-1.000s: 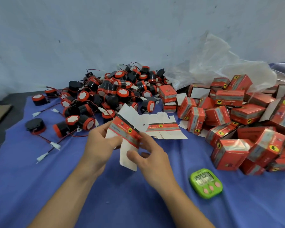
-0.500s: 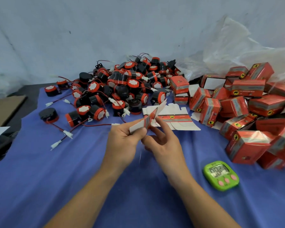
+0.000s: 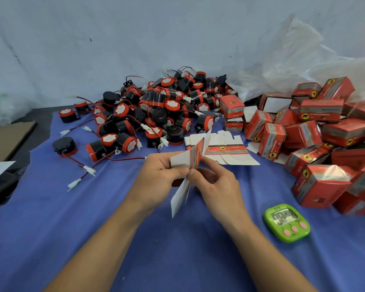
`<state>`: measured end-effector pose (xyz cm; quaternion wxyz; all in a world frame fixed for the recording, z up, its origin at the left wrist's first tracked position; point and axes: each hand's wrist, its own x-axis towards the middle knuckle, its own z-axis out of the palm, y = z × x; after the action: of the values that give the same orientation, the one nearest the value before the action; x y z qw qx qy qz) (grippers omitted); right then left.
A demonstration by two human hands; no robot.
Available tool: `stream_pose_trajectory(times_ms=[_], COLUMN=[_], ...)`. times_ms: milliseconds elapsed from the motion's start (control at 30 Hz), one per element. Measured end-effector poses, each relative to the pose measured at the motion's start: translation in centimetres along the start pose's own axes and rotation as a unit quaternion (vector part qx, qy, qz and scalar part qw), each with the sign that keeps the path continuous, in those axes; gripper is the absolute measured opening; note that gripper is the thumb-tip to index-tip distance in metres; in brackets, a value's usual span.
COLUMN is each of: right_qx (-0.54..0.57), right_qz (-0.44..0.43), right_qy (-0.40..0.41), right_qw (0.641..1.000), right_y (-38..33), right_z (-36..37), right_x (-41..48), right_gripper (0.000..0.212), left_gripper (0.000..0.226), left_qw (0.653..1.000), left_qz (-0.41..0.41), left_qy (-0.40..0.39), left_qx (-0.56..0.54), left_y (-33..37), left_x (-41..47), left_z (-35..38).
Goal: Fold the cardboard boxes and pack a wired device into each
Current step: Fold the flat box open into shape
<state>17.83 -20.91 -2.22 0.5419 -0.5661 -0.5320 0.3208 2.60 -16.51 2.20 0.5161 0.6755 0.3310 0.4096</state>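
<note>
Right of the right hand [image 3: 217, 186] lies the pile of folded boxes [image 3: 316, 133], most shut, contents hidden, a few gaping white. Beyond the left hand [image 3: 158, 175] sprawls the heap of wired devices [image 3: 156, 110]. Both hands pinch one flat box [image 3: 195, 153] between them: light, bendy card, I judge, best held along its creases

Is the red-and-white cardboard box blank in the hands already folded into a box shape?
No, the red-and-white cardboard box blank is a collapsed sheet with loose flaps, pinched between the left hand and the right hand.
</note>
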Motion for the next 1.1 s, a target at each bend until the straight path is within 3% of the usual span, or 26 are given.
stream_pose_trajectory(times_ms=[67,167,333,433,600,733,867,1000,1100], right_qx=[0.023,0.041,0.008,-0.042,-0.109,-0.163,-0.171,-0.189,-0.161], right_qz=[0.022,0.042,0.025,0.019,0.044,0.053,0.050,0.067,0.057], right_qy=[0.009,0.020,0.040,0.056,0.096,0.174,0.196,0.174,0.187], right_qw=[0.999,0.998,0.999,0.997,0.988,0.970,0.964,0.964,0.967], right_y=[0.2,0.4,0.2,-0.7,-0.3,0.1,0.5,1.0,0.6], right_z=[0.0,0.1,0.4,0.7,0.9,0.0,-0.2,-0.3,-0.5], right_x=[0.2,0.2,0.0,-0.4,-0.1,0.4,0.5,0.8,0.6], right_gripper=[0.031,0.025,0.028,0.030,0.061,0.063,0.059,0.057,0.055], left_gripper=[0.041,0.070,0.080,0.078,0.059,0.074,0.078,0.077,0.100], left_qw=[0.999,0.991,0.992,0.993,0.992,0.980,0.974,0.980,0.989], left_qz=[-0.012,-0.026,-0.050,-0.039,-0.029,-0.009,-0.009,-0.103,-0.127], left_qy=[-0.018,-0.070,-0.081,-0.049,0.013,0.152,0.192,0.118,-0.050], left_qx=[0.028,0.114,0.086,0.099,0.123,0.130,0.120,0.123,0.050], left_y=[0.1,0.3,0.8,1.0,-0.4,-0.3,-1.2,-2.0,-2.9], left_x=[0.0,-0.1,-0.2,-0.2,0.1,0.1,-0.5,-0.2,-0.1], left_z=[0.2,0.7,0.8,0.9,1.5,2.1,2.8,1.9,-0.1])
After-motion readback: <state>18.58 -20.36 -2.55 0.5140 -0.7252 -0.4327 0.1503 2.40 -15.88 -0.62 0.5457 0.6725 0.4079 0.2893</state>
